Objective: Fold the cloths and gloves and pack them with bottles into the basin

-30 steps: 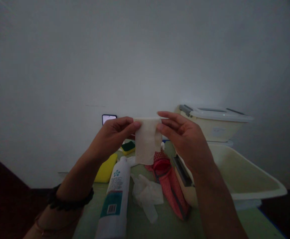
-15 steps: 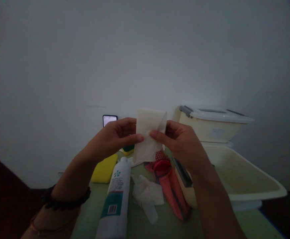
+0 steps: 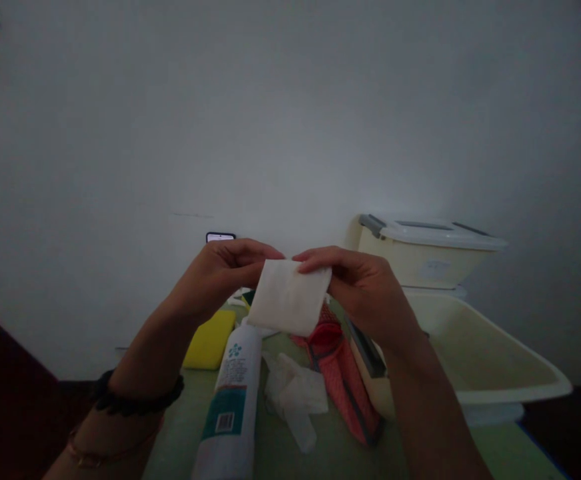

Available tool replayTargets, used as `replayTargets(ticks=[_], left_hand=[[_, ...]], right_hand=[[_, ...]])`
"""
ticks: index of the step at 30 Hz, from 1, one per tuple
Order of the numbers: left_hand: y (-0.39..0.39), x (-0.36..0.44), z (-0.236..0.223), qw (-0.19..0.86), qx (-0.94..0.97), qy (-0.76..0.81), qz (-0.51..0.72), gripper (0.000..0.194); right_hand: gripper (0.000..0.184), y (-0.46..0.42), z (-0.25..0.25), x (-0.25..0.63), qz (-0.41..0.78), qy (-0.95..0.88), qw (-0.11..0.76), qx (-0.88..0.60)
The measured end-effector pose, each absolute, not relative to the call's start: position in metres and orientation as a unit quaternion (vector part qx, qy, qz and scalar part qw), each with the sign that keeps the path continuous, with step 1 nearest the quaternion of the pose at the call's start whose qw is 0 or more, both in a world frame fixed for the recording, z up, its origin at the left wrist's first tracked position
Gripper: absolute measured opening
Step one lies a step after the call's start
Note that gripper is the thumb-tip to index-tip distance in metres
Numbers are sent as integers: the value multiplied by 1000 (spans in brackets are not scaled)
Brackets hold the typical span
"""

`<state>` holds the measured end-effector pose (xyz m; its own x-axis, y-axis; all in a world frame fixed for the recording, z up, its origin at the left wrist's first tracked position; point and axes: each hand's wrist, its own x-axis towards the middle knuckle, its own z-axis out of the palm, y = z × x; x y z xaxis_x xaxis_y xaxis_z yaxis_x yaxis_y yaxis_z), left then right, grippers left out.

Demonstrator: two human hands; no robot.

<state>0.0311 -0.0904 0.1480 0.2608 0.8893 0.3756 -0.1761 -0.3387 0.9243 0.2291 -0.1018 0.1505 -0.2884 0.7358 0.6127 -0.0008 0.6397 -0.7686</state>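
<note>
Mid-frame, just below centre: folded white sheet [image 3: 288,300], paper or thin cloth, can't tell which. Both hands clamped on its top edge, held up above the table. Left hand [image 3: 223,280] grips the upper-left corner, thumb tip hidden behind the sheet. Right hand [image 3: 365,290] pinches near the upper-right corner, a fingertip on the front face. Fingertips of the two hands nearly meet.

Surface: pale green tabletop [image 3: 505,447], lower centre to lower right, blue edge at the right. White bottle [image 3: 228,400] with teal label and barcode, bottom centre-left. Yellow sponge-like block [image 3: 211,340] left of it. Crumpled translucent plastic [image 3: 298,390] at bottom centre, between bottle and red fabric item [image 3: 345,383] with grey trim.

Right side: cream open tub [image 3: 500,347], lidded storage bin [image 3: 425,257] behind it, white lid, grey latch.

Room: dim, plain grey-white wall [image 3: 270,120] fills the upper frame, faint horizontal mark centre-left. Phone [image 3: 219,237], screen lit, shows above the left hand. Lower-left and lower-right corners dark, detail unreadable.
</note>
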Motion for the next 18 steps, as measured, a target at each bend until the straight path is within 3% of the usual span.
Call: replayTargets(ticks=[12, 18], left_hand=[[-92, 33, 150, 415, 646, 227, 600, 11], [-90, 37, 151, 373, 647, 190, 637, 10]], right_hand=[[31, -109, 155, 226, 384, -683, 553, -283], [35, -103, 151, 226, 463, -658, 553, -218]])
